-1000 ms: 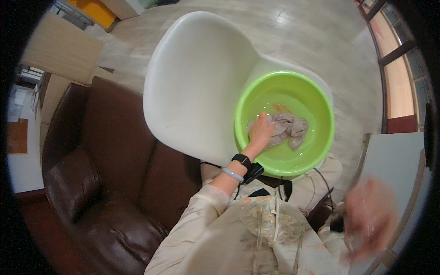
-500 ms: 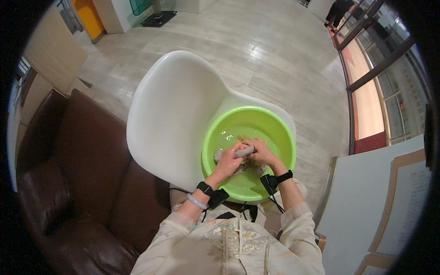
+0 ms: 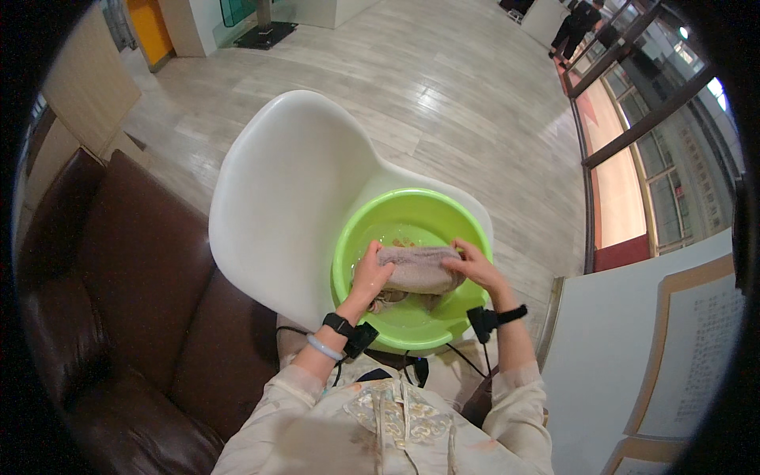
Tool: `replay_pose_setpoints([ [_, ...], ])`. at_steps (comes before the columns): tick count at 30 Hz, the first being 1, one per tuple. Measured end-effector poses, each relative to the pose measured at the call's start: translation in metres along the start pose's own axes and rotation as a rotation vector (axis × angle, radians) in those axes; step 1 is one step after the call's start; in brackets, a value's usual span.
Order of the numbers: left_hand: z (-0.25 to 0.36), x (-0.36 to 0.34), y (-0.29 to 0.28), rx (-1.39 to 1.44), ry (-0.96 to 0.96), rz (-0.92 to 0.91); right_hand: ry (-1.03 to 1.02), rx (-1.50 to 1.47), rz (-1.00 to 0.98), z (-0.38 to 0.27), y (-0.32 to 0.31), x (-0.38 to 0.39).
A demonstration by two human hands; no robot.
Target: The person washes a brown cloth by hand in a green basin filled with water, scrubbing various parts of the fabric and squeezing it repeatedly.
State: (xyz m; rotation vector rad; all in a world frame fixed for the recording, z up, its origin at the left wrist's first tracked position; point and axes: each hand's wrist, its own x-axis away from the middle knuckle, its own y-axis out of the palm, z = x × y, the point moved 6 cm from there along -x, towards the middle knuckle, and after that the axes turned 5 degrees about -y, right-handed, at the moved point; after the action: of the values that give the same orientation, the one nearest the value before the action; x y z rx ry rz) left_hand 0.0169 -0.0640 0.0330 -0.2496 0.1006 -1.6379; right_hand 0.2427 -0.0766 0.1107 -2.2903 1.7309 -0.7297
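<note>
A wet greyish-pink towel [image 3: 421, 269] is stretched sideways between my hands, over a round lime-green basin [image 3: 348, 229] with shallow water in it. Its left end is gripped by my left hand [image 3: 371, 274], thumb on top. My right hand [image 3: 476, 267] pinches the other end near the basin's right side. The towel's upper edge looks folded over, and its lower part hangs toward the water. Crumpled fabric [image 3: 389, 299] shows below it on the left; whether it is the same towel I cannot tell.
The basin rests on the seat of a white moulded chair [image 3: 277, 174]. A brown leather sofa [image 3: 150, 261] stands to the left, a white board [image 3: 633, 340] to the right. Cables hang from straps on both wrists. Far right, a person [image 3: 575, 32] stands by the glass windows.
My hands have moved apart, and the towel, bunched between them before, is now spread out flat between them. The view has shifted slightly.
</note>
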Motion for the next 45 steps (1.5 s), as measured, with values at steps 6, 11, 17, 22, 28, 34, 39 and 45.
replay_pose_setpoints([
  [6,-0.013,0.005,0.012,-0.373,-0.164,-0.152,0.002,0.753,0.379,0.043,0.035,-0.05],
  [11,-0.02,0.004,0.012,-0.276,-0.198,-0.003,-0.268,0.934,0.149,0.019,0.101,-0.054],
  [17,-0.041,0.003,0.013,-0.146,-0.398,0.027,-0.105,0.768,0.494,0.019,0.087,-0.046],
  [22,-0.057,-0.011,0.017,-0.088,-0.378,0.036,-0.09,0.568,0.334,0.002,0.065,-0.044],
  [28,-0.055,-0.012,0.026,0.027,-0.472,-0.003,-0.271,0.626,0.111,0.043,0.085,-0.059],
  [34,-0.044,-0.009,0.026,0.188,-0.523,-0.07,-0.058,0.255,0.472,0.028,0.073,-0.051],
  [39,-0.065,-0.009,0.044,0.761,-0.629,-0.038,-0.213,0.293,0.482,-0.042,0.132,-0.031],
  [45,-0.078,-0.007,0.074,0.848,-0.587,-0.278,-0.04,0.311,0.603,0.0,0.098,-0.06],
])
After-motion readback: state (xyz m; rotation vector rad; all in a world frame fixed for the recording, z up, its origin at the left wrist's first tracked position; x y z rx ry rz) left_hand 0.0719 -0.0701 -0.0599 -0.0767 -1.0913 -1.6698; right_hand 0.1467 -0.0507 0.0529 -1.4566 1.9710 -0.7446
